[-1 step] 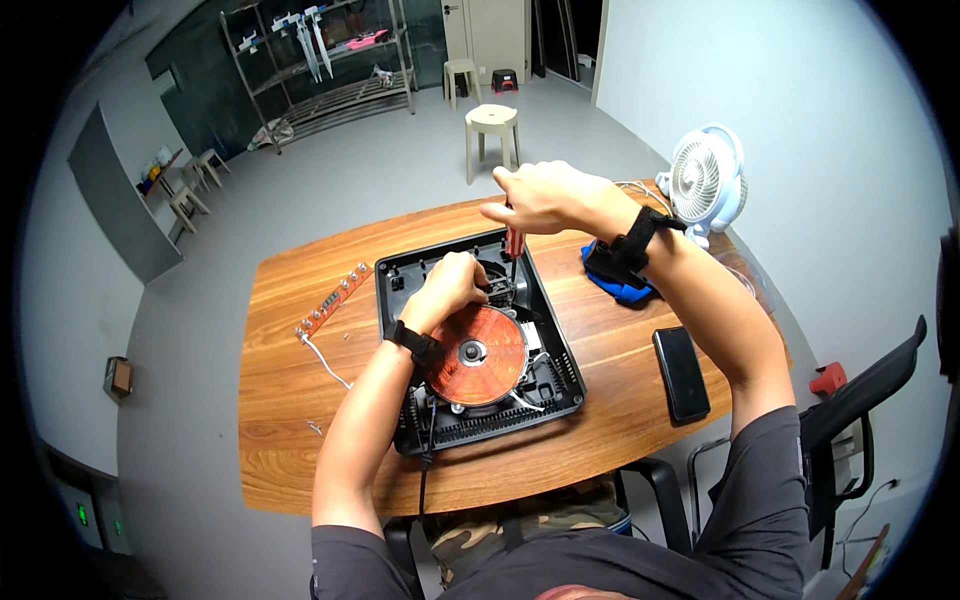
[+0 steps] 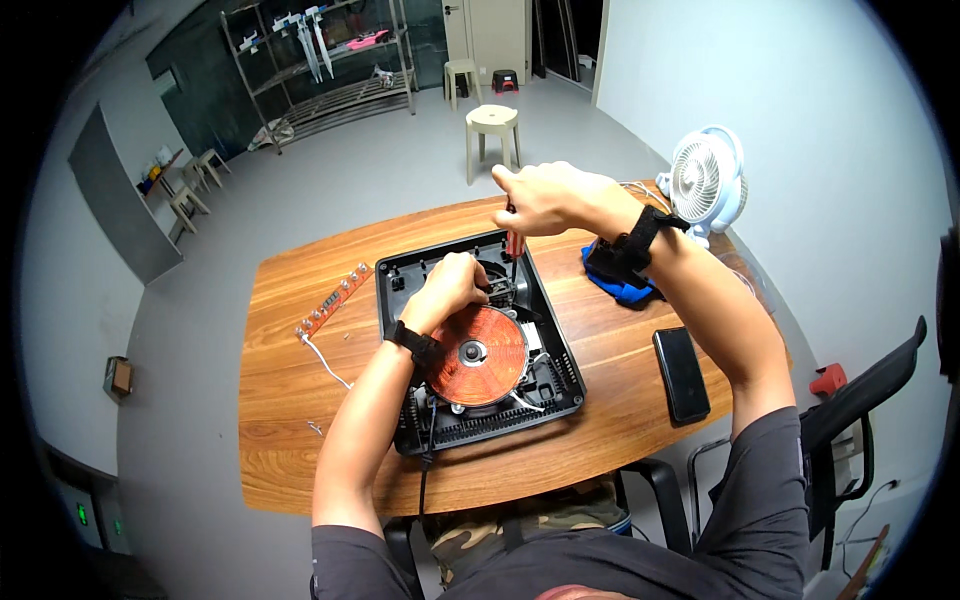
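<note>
Casing (image 2: 500, 424) rests on table (image 2: 285, 410), seemingly metal rack (image 2: 350, 103) beyond.

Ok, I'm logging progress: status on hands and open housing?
Right fingers gripping red screwdriver, shaft down. Black housing open, round coil exposed. Left fingers inside, close beside shaft.

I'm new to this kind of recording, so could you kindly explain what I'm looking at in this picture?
There is no machine at work here, just a person's bare hands. The picture comes from a wide camera worn on the head, looking down, so straight edges bend. The right hand has a red screwdriver in its grip, pointing down into an open black case. The left hand reaches into that case beside a round copper-coloured coil; its fingertips are partly hidden. On the wooden table also lie an orange circuit strip on the left and a phone on the right, with a fan farther back.
</note>
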A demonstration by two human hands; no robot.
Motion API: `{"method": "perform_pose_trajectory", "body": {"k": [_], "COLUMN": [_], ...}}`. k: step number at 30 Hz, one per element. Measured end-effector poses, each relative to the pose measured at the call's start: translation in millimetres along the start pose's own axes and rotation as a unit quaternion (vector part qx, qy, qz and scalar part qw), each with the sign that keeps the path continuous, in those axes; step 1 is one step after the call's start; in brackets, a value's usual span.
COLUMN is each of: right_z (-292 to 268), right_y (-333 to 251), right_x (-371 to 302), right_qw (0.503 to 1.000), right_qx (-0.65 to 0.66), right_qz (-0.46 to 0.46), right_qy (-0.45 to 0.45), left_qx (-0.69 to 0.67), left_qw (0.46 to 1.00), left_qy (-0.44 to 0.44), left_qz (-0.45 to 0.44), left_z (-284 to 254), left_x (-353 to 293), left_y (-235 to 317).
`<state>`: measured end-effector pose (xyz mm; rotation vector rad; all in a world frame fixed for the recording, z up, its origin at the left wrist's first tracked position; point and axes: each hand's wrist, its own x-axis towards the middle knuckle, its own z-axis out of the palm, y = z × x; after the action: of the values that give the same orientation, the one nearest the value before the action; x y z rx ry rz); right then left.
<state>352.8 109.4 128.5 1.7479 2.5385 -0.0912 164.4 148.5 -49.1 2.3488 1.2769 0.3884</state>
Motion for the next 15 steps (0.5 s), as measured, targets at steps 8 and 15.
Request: {"method": "perform_pose_trajectory", "body": {"k": [8, 15], "right_z": [19.9, 22.1], "right_y": [26.6, 15.4], "right_x": [15.0, 8.3], "right_qw": [0.991, 0.995], "right_qx": [0.017, -0.001], "right_qz": [-0.132, -0.08], "right_qy": [0.023, 0.058], "left_qx": [-0.003, -0.01], "left_qw": [1.0, 1.0], "left_qy": [0.0, -0.002], "left_qz": [0.017, 0.013], "left_z": [-0.8, 0.4], "left_x": [1.3, 2.9], "left_y": [6.7, 5.0]}}
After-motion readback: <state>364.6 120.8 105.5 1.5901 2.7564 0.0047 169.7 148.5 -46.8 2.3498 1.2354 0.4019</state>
